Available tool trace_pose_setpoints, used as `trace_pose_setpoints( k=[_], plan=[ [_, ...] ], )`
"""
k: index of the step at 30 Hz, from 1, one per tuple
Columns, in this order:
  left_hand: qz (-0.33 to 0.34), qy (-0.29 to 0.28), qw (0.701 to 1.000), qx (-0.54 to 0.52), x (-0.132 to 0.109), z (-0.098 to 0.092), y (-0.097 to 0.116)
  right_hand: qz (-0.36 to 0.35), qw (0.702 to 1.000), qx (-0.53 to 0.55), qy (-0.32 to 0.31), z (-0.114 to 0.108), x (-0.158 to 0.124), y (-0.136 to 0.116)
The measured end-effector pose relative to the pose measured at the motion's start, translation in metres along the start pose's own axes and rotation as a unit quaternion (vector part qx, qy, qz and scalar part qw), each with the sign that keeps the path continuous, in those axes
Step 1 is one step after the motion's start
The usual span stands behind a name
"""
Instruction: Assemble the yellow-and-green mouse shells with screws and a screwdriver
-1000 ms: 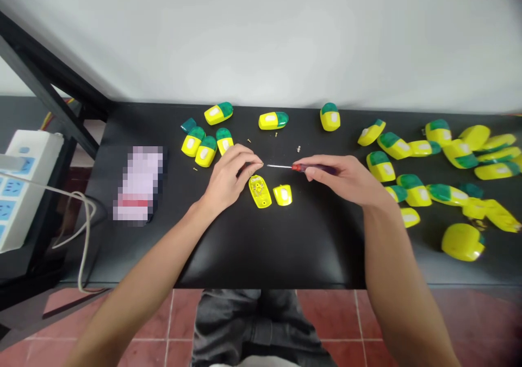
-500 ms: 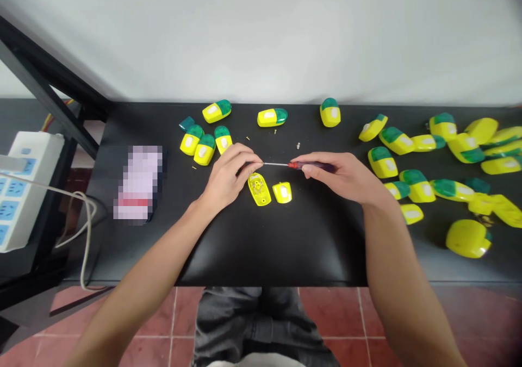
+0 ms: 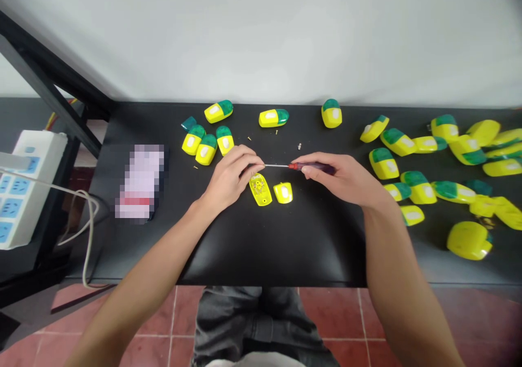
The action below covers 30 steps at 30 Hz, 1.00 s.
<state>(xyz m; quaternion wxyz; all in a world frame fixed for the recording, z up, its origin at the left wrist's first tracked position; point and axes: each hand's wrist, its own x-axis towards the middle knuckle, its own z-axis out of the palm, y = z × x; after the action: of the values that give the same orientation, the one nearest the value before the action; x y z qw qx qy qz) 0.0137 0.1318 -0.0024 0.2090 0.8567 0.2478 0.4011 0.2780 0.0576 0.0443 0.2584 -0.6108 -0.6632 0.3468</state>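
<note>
My right hand grips a screwdriver with a red and dark handle, its thin steel shaft pointing left. The shaft's tip reaches the fingertips of my left hand, whose curled fingers hide whatever lies there. Just below the tip sits an open translucent yellow plastic housing with small parts inside. Beside it, on the right, stands a small yellow plastic piece. Neither hand clearly touches these two.
Several yellow-and-green plastic mouse-shaped shells stand behind the hands, with a larger heap at right. Tiny brass screws lie on the black table. A pixelated object lies left, near a white power strip.
The screwdriver has swung from a slight tilt to nearly level, and my right hand has moved a little left. The view has shifted slightly.
</note>
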Motion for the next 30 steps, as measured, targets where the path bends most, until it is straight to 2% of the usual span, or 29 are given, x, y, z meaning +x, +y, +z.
trace_pose_setpoints(
  k=[4,10,14,23,25,27,30],
  plan=[
    [0.0,0.003,1.0,-0.001,-0.001,0.001,0.0,-0.019,1.0,-0.009,0.018,0.005,-0.001,-0.002],
    [-0.054,-0.015,0.998,-0.01,0.0,-0.001,-0.001,-0.061,0.998,0.016,0.007,0.003,-0.005,0.008],
    [-0.07,-0.017,0.997,-0.012,0.0,-0.002,-0.001,-0.057,0.998,0.03,0.008,-0.001,-0.005,0.01],
    [-0.091,-0.003,0.996,-0.018,0.001,-0.011,0.0,-0.013,0.992,0.098,0.085,-0.009,-0.009,0.004],
    [-0.114,-0.027,0.992,-0.037,0.003,-0.015,0.002,0.003,0.989,0.097,0.115,-0.017,-0.011,-0.001],
    [-0.142,-0.078,0.984,-0.072,0.004,-0.02,0.003,0.011,0.99,0.066,0.127,-0.029,-0.011,-0.013],
    [-0.178,-0.153,0.964,-0.122,0.006,-0.024,0.004,0.007,0.994,-0.023,0.108,-0.052,-0.007,-0.042]
  ],
)
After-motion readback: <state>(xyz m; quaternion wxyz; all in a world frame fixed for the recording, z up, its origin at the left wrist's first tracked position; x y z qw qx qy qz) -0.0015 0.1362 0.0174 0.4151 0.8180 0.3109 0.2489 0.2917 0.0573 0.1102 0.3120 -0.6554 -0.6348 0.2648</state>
